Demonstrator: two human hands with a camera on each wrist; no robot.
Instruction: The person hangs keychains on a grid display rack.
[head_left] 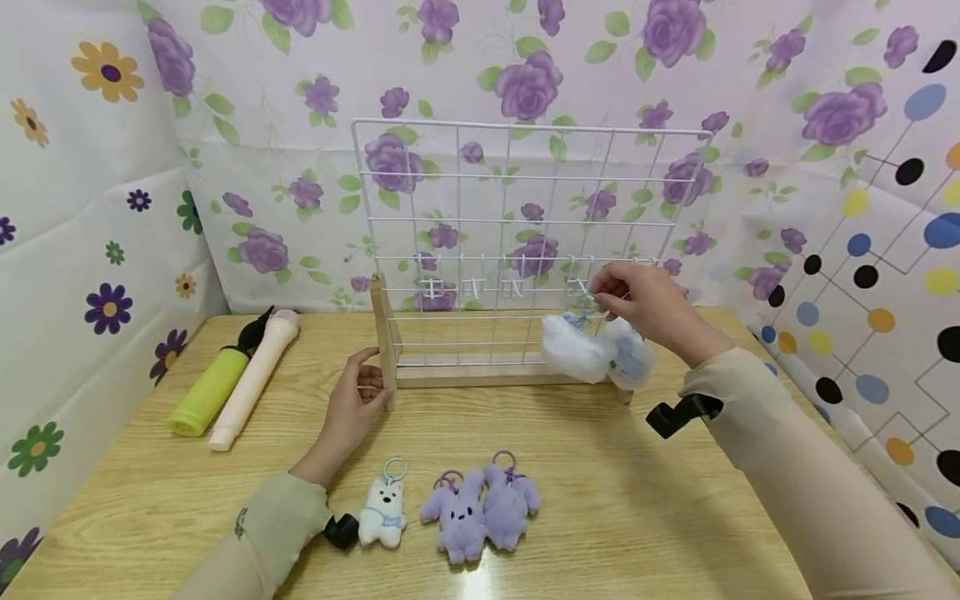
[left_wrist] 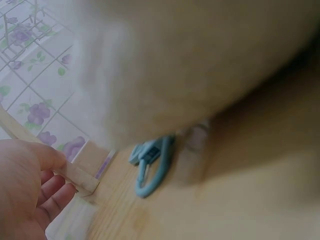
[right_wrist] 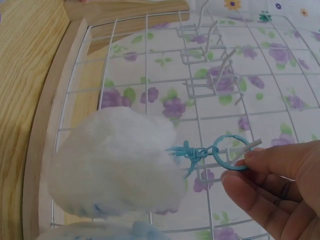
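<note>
My right hand point(head_left: 633, 300) pinches a light-blue key ring point(right_wrist: 231, 152) between thumb and finger, around the upturned end of a white wire hook point(right_wrist: 252, 145). A fluffy white plush keychain point(right_wrist: 117, 160) hangs from that ring. Beside it is a second white plush with blue parts point(head_left: 630, 354), at the right end of the white grid rack point(head_left: 532, 175). My left hand point(head_left: 352, 408) holds the rack's wooden left foot point(head_left: 388, 383), thumb in front and fingers curled behind. In the left wrist view, pale fur covers much of the picture, above a blue clasp point(left_wrist: 155, 167).
Several more white hooks point(head_left: 472, 287) line the grid to the left. In front lie a white bear keychain point(head_left: 384, 512) and two purple plush keychains point(head_left: 461, 521) point(head_left: 508, 508). A yellow-green bottle point(head_left: 210, 392) and a pale tube point(head_left: 255, 379) lie at left. Flowered cloth hangs behind.
</note>
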